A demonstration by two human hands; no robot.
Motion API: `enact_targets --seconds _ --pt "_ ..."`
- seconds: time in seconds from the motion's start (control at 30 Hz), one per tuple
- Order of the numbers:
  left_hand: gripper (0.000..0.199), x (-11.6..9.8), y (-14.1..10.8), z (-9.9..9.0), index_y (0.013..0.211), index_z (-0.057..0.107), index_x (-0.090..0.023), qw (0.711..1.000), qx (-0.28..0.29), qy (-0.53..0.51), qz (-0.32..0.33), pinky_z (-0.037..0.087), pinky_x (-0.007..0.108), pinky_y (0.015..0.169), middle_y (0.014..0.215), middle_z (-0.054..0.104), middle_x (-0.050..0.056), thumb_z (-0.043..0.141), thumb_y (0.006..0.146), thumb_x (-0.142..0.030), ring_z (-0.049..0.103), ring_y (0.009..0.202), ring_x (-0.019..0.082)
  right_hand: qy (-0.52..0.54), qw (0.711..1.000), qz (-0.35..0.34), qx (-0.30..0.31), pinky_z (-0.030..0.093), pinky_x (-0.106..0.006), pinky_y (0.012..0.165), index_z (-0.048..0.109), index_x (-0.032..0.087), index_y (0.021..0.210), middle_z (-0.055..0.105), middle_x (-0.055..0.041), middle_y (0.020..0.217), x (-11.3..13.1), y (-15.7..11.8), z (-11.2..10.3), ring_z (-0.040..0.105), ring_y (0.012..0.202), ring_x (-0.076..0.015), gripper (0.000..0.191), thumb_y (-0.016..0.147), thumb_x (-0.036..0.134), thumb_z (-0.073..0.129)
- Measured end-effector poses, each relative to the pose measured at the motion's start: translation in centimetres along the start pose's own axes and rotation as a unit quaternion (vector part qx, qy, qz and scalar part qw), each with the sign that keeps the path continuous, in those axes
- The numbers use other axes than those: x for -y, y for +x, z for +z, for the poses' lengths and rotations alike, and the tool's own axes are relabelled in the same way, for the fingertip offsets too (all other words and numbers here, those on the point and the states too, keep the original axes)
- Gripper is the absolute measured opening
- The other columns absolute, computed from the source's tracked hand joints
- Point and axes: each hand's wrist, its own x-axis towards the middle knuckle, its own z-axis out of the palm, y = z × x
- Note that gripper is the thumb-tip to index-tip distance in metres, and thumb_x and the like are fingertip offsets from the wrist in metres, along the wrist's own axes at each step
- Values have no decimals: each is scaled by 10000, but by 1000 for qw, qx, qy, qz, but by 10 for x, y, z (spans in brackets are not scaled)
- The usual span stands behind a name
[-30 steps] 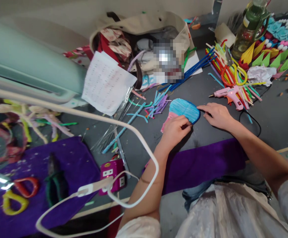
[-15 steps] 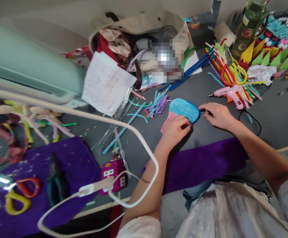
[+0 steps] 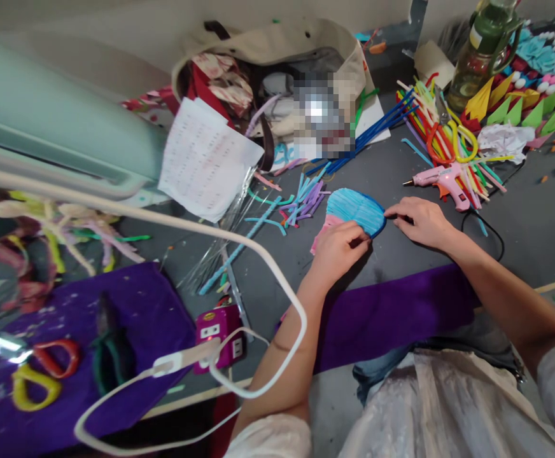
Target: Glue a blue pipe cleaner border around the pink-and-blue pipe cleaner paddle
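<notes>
A rounded piece (image 3: pixel 354 208), light blue with a pink part at its lower left and a dark blue rim along its right side, lies on the grey table. My left hand (image 3: pixel 342 248) rests over its lower edge, with thumb and fingers pinched on the piece. My right hand (image 3: pixel 421 219) is at the right end of the rim. Its index fingertip touches the dark blue edge, while the thumb is held apart below and nothing shows between them.
A pink glue gun (image 3: pixel 442 181) lies beside colourful pipe cleaners (image 3: pixel 433 127). Cut blue and purple pieces (image 3: pixel 306 197) lie left of the work. Scissors (image 3: pixel 36 372), pliers (image 3: pixel 110 350) and a magenta power socket (image 3: pixel 217 334) are at lower left; a white cable (image 3: pixel 258 248) arches nearby.
</notes>
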Motion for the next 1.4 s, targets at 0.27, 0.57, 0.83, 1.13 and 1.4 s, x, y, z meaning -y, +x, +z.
enact_targets --seconds 0.27,0.57,0.83,1.13,1.4 --pt "147 -2 0 0 737 664 -202 1000 4 2 -6 401 284 682 795 704 -3 660 881 -171 638 751 156 16 1000 -6 1 473 -319 794 828 258 1011 736 -46 897 -5 -1 2 675 908 -212 273 913 151 597" --pt "146 -1 1 1 735 661 -205 1000 6 3 -4 398 283 688 773 695 -12 671 871 -152 638 757 153 1 1000 -18 1 479 -327 802 850 284 1041 733 -50 893 -8 -1 5 674 901 -211 297 915 156 614" --pt "141 -2 3 1 744 676 -211 999 21 19 -14 403 283 690 794 715 -3 649 870 -153 648 785 164 3 1000 -19 -4 478 -318 784 853 300 1018 731 -37 878 -11 -2 8 673 879 -195 283 915 158 631" --pt "149 -2 6 2 730 671 -202 999 25 24 -12 422 280 708 786 707 2 658 865 -141 636 764 161 58 998 -13 -29 491 -305 781 809 245 1049 709 -40 911 -14 0 3 652 849 -180 267 936 156 583" --pt "107 -2 10 2 775 710 -197 999 29 44 -11 411 290 707 835 723 14 670 866 -157 637 784 175 -17 999 -28 -43 519 -368 883 724 196 1299 694 -110 1033 -16 9 13 645 1004 -244 393 982 158 496"
